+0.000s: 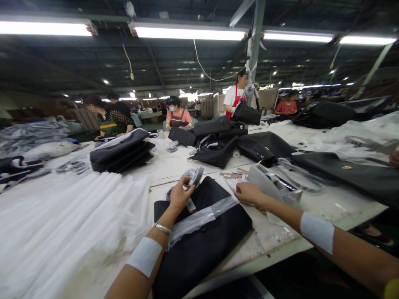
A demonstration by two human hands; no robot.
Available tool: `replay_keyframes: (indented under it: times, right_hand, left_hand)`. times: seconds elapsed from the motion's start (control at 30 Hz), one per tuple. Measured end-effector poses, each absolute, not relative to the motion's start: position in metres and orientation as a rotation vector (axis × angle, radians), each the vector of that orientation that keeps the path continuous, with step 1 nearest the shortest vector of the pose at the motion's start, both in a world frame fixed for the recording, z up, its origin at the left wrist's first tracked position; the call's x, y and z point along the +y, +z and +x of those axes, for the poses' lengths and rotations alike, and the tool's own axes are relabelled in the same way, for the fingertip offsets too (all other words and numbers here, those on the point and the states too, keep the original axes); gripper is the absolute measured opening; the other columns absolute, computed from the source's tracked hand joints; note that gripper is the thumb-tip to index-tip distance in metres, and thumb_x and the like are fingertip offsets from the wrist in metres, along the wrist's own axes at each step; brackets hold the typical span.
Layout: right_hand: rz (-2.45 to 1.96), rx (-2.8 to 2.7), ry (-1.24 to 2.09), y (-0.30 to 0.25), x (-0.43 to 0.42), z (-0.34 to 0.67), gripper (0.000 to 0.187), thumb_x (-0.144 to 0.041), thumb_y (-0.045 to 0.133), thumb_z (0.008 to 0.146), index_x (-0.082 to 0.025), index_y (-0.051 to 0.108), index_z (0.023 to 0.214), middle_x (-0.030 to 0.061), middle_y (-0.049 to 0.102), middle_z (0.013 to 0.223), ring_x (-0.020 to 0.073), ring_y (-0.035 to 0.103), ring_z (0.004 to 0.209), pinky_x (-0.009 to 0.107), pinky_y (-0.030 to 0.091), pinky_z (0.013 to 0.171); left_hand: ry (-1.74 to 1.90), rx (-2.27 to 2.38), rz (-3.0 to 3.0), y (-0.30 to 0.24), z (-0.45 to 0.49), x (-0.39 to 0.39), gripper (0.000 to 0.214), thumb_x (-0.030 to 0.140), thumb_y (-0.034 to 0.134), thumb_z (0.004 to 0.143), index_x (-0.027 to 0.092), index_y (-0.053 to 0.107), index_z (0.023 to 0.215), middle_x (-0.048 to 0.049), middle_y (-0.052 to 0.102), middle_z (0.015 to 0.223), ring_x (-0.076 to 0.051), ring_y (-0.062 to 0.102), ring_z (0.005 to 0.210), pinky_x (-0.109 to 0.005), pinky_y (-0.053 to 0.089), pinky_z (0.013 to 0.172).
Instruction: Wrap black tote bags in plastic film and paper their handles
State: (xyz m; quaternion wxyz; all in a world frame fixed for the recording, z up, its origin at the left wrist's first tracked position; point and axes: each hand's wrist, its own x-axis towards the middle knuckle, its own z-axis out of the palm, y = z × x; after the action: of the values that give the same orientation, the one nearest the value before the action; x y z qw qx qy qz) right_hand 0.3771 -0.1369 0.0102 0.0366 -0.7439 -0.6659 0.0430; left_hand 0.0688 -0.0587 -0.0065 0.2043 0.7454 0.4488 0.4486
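Note:
A black handbag (199, 253) lies flat at the table's front edge, with a translucent plastic strip (205, 216) across it. My left hand (180, 194) is closed on a handbag strap (195, 176) wrapped in grey-white material, just above the bag's far edge. Beyond the bag's right corner is my right hand (248, 193), its fingers curled in a pinch beside the strip's far end. What those fingers hold, if anything, is hidden. Brown paper strips (229, 176) lie just behind it, and a grey-white tape dispenser (268, 180) stands to its right.
White wrapping sheets (77, 216) are heaped on the left. Stacked black bags (121, 151) stand behind them, and more black bags (218, 147) lie across the middle. A large black bag (339, 172) is on the right. Several co-workers stand around; one in a red apron (235, 99) holds a bag.

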Motion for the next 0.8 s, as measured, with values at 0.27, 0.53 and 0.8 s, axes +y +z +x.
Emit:
replay_keyframes:
  times: [0.27, 0.53, 0.8]
  right_hand:
    - [-2.24, -2.023, 0.173, 0.015, -0.127, 0.39, 0.017, -0.033, 0.061, 0.085, -0.018, 0.07, 0.089, 0.0071, 0.074, 0.093, 0.0216, 0.066, 0.088, 0.026, 0.039, 0.066]
    - [-2.169, -1.977, -0.004, 0.014, -0.138, 0.41, 0.018, -0.033, 0.057, 0.089, -0.019, 0.068, 0.093, 0.0075, 0.073, 0.083, 0.0218, 0.066, 0.08, 0.027, 0.039, 0.066]
    - [-1.986, -1.91, -0.069, 0.019, -0.141, 0.409, 0.023, -0.033, 0.052, 0.091, -0.021, 0.07, 0.094, 0.0087, 0.073, 0.1, 0.0251, 0.065, 0.093, 0.033, 0.044, 0.079]
  left_hand:
    - [1.277, 1.238, 2.064, -0.005, 0.069, -0.06, 0.032, 0.03, 0.069, 0.079, 0.023, 0.06, 0.109, -0.0055, 0.072, 0.109, -0.024, 0.068, 0.104, -0.039, 0.051, 0.095]
    - [1.289, 1.212, 2.054, -0.005, 0.07, -0.058, 0.031, 0.031, 0.069, 0.079, 0.022, 0.06, 0.108, -0.0053, 0.072, 0.107, -0.024, 0.068, 0.101, -0.04, 0.051, 0.095]
    - [1.325, 1.185, 2.002, -0.004, 0.07, -0.059, 0.03, 0.03, 0.07, 0.078, 0.021, 0.061, 0.105, -0.0068, 0.071, 0.106, -0.025, 0.068, 0.099, -0.042, 0.05, 0.095]
